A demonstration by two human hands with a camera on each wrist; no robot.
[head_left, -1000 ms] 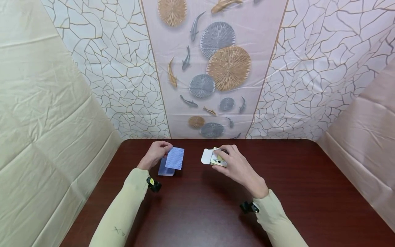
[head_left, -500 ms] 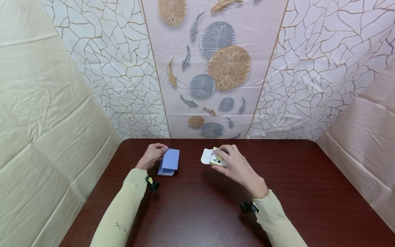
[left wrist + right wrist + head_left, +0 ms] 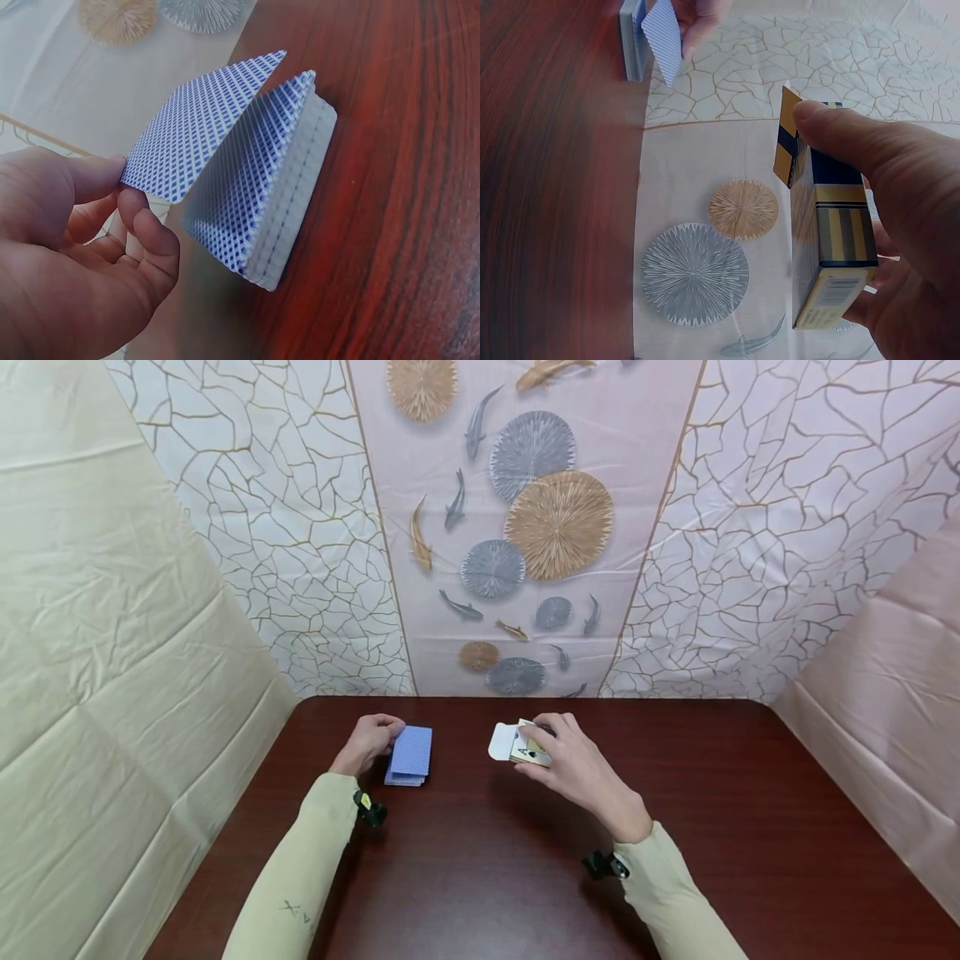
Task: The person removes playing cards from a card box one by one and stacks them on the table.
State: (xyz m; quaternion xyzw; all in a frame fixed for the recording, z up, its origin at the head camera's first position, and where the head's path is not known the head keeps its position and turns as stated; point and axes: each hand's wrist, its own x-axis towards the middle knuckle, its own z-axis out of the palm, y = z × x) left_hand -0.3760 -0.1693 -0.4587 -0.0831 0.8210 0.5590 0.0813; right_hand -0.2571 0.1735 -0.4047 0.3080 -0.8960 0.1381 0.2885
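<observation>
Bright, diffuse light, soft shadows and pale glare on the table [image 3: 465,906]

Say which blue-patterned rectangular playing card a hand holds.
The single tilted card pinched by the left hand; the other blue-patterned cards lie stacked, unheld.

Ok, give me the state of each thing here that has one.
card: tilted over the stack, blue back up
stack: lying on the table, blue back up
box: flap open, held
left hand: pinching the card
right hand: gripping the box
</observation>
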